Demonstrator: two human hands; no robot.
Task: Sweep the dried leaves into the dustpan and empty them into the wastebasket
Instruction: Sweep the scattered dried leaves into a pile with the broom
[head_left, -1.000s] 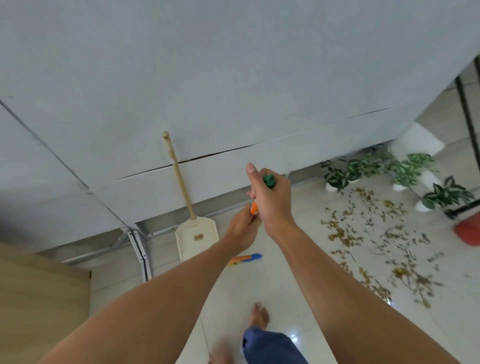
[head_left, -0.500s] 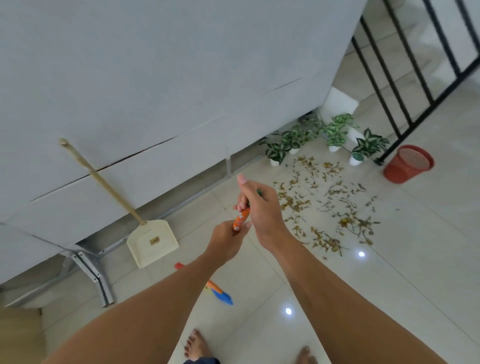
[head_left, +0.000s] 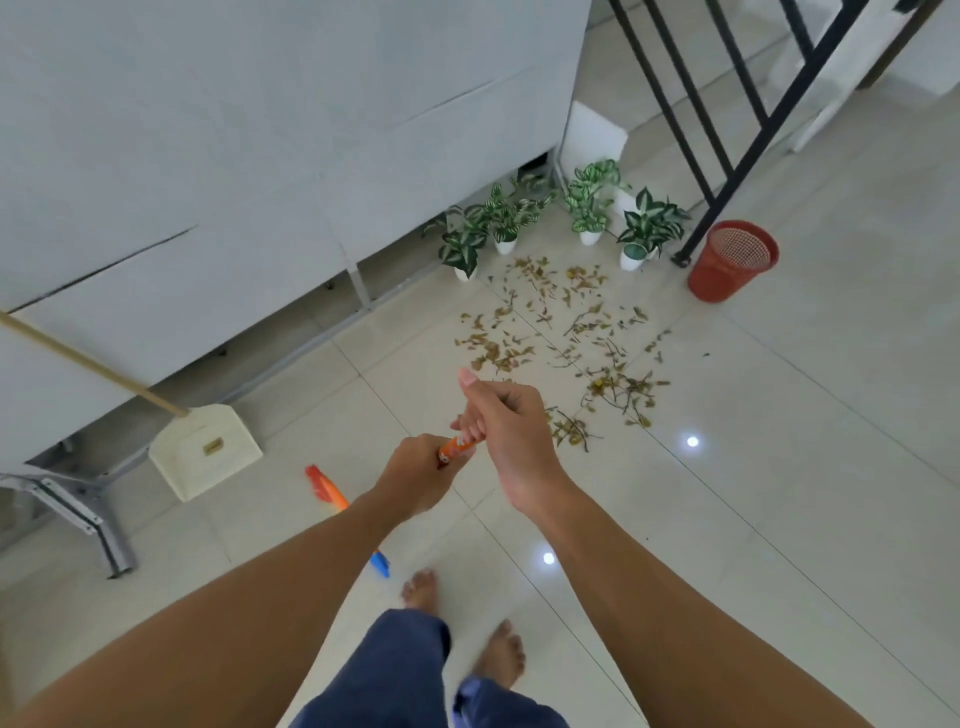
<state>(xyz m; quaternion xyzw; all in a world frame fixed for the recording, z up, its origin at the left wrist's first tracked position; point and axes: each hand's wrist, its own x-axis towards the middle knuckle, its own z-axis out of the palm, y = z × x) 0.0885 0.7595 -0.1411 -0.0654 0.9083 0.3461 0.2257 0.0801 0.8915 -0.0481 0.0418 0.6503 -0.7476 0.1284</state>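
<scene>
Both my hands grip the orange broom handle (head_left: 456, 448) in front of me: my left hand (head_left: 415, 475) lower, my right hand (head_left: 501, 415) above it. The broom's red, orange and blue head (head_left: 327, 488) lies low on the tiles behind my left forearm, which hides part of it. Dried leaves (head_left: 571, 348) lie scattered on the floor ahead of my hands. A cream dustpan (head_left: 208, 451) with a long wooden handle leans on the white wall at the left. A red mesh wastebasket (head_left: 731, 267) stands at the right beyond the leaves.
Several small potted plants (head_left: 550, 218) stand in white pots along the wall behind the leaves. A black metal railing (head_left: 717, 150) rises beside the wastebasket. A grey metal leg (head_left: 88, 514) stands at the far left. My bare feet (head_left: 498, 660) are on the glossy tiles.
My view has swung right and down: the leaves, plants and wastebasket have come toward the centre, the dustpan has shifted left. Both hands keep hold of the broom handle.
</scene>
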